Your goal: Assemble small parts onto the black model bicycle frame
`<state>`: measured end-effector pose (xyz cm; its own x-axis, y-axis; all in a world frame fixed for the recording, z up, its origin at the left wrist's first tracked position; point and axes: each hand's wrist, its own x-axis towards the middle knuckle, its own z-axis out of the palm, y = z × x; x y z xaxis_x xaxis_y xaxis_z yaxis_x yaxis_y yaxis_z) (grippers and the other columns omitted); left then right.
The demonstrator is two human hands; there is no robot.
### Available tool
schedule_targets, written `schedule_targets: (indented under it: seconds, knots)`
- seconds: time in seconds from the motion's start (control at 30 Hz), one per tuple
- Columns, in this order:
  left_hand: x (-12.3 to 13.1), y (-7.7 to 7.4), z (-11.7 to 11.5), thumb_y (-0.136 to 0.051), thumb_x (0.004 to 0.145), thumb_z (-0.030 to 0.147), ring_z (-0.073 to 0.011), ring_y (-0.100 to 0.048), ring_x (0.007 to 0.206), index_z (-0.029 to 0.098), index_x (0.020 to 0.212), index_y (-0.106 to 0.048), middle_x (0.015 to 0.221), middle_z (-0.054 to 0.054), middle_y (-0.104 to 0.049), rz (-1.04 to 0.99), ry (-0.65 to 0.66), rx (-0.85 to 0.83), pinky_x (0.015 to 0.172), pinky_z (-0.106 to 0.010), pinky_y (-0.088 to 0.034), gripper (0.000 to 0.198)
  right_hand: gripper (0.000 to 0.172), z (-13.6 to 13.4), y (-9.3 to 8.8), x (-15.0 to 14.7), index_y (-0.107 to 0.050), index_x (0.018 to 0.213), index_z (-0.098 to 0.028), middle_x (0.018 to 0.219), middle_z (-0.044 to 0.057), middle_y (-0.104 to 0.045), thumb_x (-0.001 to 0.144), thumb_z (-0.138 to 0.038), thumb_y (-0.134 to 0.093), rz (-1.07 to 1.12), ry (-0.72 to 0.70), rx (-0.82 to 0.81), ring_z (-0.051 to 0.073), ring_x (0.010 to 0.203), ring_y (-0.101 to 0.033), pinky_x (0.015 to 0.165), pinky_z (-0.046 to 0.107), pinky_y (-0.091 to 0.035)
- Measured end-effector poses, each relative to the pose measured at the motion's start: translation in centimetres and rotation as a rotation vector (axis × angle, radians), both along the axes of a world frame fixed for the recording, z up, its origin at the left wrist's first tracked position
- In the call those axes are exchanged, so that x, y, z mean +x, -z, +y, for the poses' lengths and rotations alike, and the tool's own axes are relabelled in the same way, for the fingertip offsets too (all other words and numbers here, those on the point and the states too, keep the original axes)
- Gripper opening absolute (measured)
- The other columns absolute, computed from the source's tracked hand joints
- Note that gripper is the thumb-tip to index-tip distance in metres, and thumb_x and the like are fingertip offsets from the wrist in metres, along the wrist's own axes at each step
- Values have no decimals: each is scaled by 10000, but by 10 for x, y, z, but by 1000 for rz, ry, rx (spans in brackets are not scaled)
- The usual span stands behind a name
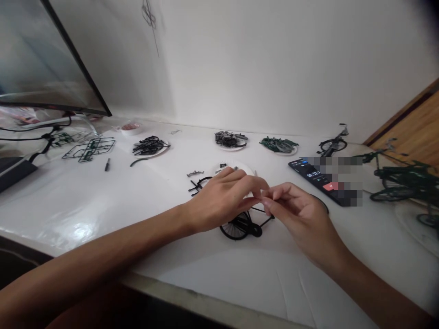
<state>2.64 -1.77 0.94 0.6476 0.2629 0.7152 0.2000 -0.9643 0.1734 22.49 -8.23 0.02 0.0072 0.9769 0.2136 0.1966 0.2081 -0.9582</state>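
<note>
White tabletop (pixel 68 205): black model bicycle (pixel 242 226) beneath left hand (pixel 222 198), right hand (pixel 298 219).

Left hand (pixel 221 201), right hand (pixel 298 219) curled, fingertips (pixel 264 197) touching.

Counter (pixel 85 214) glossy, smooth, white. Bike model (pixel 238 226) matt black plastic. Plate (pixel 236 167) white ribbed paper; side panel (pixel 409 125) brown wood.

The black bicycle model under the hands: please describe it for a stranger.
On the white table, the left hand and right hand meet. Below them lies a black bicycle model; unlike the green bicycle at the right, it shows one wheel.
</note>
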Motion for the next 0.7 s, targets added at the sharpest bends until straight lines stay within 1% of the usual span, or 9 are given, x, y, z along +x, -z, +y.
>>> schedule_targets:
  seconds: [0.07, 0.13, 0.17, 0.23, 0.3, 0.37, 0.43, 0.57, 0.7]
  knots:
    - [-6, -6, 2, -535, 1023, 217, -166, -603, 896, 157, 1101, -538, 974, -52, -682, 91, 23, 42, 810, -313, -455, 99, 326, -2, -2, 3, -411, 732, -227, 882, -16, -661, 890, -276, -691, -142, -15, 124, 133, 794, -624, 714, 264, -484]
    - [-14, -12, 5, -539, 1012, 212, -195, -590, 957, 146, 1047, -585, 1024, -82, -678, 167, 60, 38, 844, -338, -460, 87, 373, -6, -5, 8, -329, 707, -216, 917, -18, -650, 920, -163, -630, -374, -92, 306, 119, 825, -609, 726, 256, -460]
    - [-19, -14, 7, -531, 1009, 188, -195, -587, 976, 147, 1030, -605, 1043, -84, -675, 196, 81, -10, 873, -343, -461, 87, 366, -8, -7, 10, -324, 710, -212, 926, -19, -639, 927, -111, -601, -492, -157, 393, 110, 823, -597, 723, 255, -448]
    - [-27, -15, 9, -511, 998, 131, -190, -587, 989, 151, 1030, -637, 1067, -86, -678, 271, 149, -111, 906, -340, -461, 131, 294, -12, -9, 14, -387, 757, -210, 948, -9, -618, 936, -42, -550, -659, -302, 492, 111, 846, -580, 742, 263, -443]
    - [-32, -13, 9, -517, 981, 107, -199, -585, 992, 148, 1036, -661, 1089, -92, -688, 358, 217, -163, 912, -343, -464, 160, 225, -15, -11, 15, -464, 842, -204, 960, 6, -610, 945, -11, -515, -759, -396, 520, 128, 885, -563, 795, 293, -441]
    - [-36, -10, 8, -539, 961, 111, -214, -584, 993, 146, 1036, -679, 1122, -96, -693, 430, 256, -170, 905, -357, -466, 162, 205, -16, -11, 15, -500, 883, -191, 956, 15, -610, 948, 3, -496, -819, -437, 524, 142, 887, -546, 824, 326, -429]
    - [-37, -8, 6, -558, 954, 135, -222, -584, 996, 150, 1042, -691, 1147, -94, -691, 470, 274, -169, 896, -367, -466, 160, 205, -15, -11, 13, -524, 876, -179, 946, 21, -614, 942, 11, -490, -862, -448, 525, 152, 875, -539, 827, 349, -419]
    - [-39, -9, 5, -559, 970, 194, -224, -586, 989, 163, 1016, -717, 1131, -86, -692, 483, 276, -166, 889, -369, -466, 168, 217, -13, -8, 9, -573, 866, -164, 940, 43, -634, 946, 5, -463, -957, -457, 558, 179, 865, -544, 812, 382, -403]
    - [-40, -7, 6, -564, 965, 198, -230, -583, 1009, 179, 982, -735, 1127, -83, -690, 498, 277, -150, 900, -374, -463, 172, 238, -10, -4, 8, -596, 863, -153, 925, 64, -630, 941, 8, -440, -976, -483, 571, 194, 853, -542, 783, 386, -407]
